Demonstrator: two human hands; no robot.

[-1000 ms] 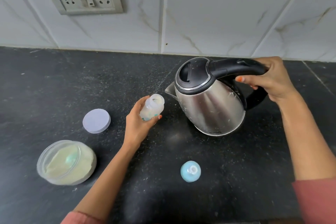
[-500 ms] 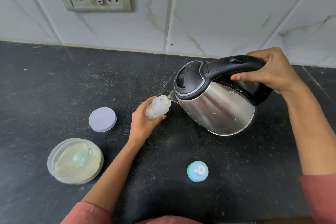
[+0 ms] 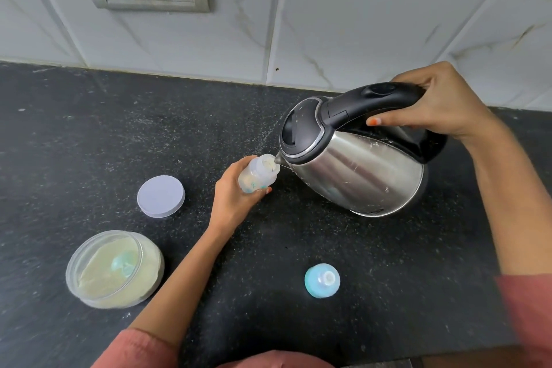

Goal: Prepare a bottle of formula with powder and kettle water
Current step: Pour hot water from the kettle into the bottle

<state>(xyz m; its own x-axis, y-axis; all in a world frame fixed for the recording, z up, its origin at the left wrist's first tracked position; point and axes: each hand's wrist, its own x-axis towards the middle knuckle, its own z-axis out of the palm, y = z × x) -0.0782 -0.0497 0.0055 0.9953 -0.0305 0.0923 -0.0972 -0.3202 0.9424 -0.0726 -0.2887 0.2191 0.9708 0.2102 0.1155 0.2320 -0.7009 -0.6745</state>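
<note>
Kettle spout at the bottle's mouth, mid-counter.
The left hand (image 3: 236, 197) curls round the open bottle (image 3: 258, 173); the right hand (image 3: 439, 104) grips the tipped kettle (image 3: 358, 170) by its black handle. On the counter (image 3: 89, 128), a purple lid (image 3: 161, 196) lies left of the bottle, the powder tub (image 3: 113, 269) towards the front-left corner, and a blue teat cap (image 3: 322, 280) near the front edge.

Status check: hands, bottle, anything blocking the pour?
Left hand grips bottle, tilted. Right hand grips kettle handle, spout at bottle mouth. Nothing blocks the pour.

Left hand (image 3: 233, 199) curls low in a grip, right hand (image 3: 442, 106) clasps higher.
</note>
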